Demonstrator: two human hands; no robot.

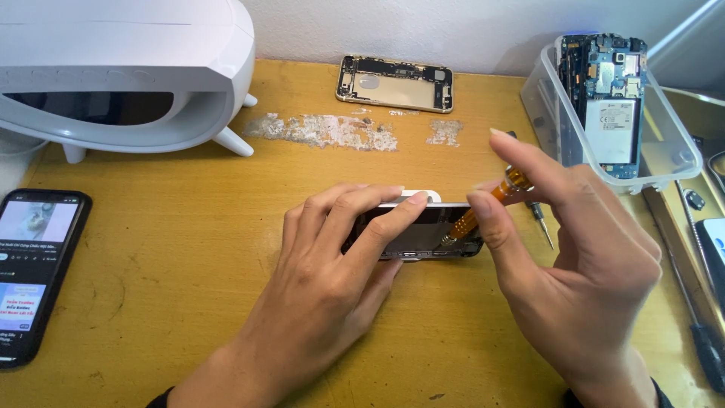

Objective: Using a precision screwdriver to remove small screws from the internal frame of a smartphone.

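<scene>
1. The opened white-framed smartphone (pixel 423 227) lay near the middle of the scuffed yellow wooden worktop (pixel 181 272), and every place below is told from it. The left hand (pixel 332 279) pressed down on its left half, its grip spread flat over the frame with fingertips on the far edge.
2. The right hand (pixel 574 257) pinched the slim orange-handled precision screwdriver (pixel 491 202), its grip clamped on the shaft, tip down inside the phone's right end.
3. Likely risk: the tip could skip off a tiny screw and scratch the exposed boards, since the driver stood slanted, not upright (the screw itself was too small to make out).
4. A freed screw might roll away; nothing beside the phone would catch it.
5. A second small dark-tipped screwdriver (pixel 542 224) lay just right of the phone, under the right hand, easy to knock.
6. Farther right stood a clear plastic tray (pixel 664 170) holding a stripped blue circuit-board phone (pixel 613 106), crowding that side.
7. Behind the phone lay a gold phone back shell (pixel 394 83); far left, a black lit-screen phone (pixel 34 272). Open room lay in front and to the left.
</scene>
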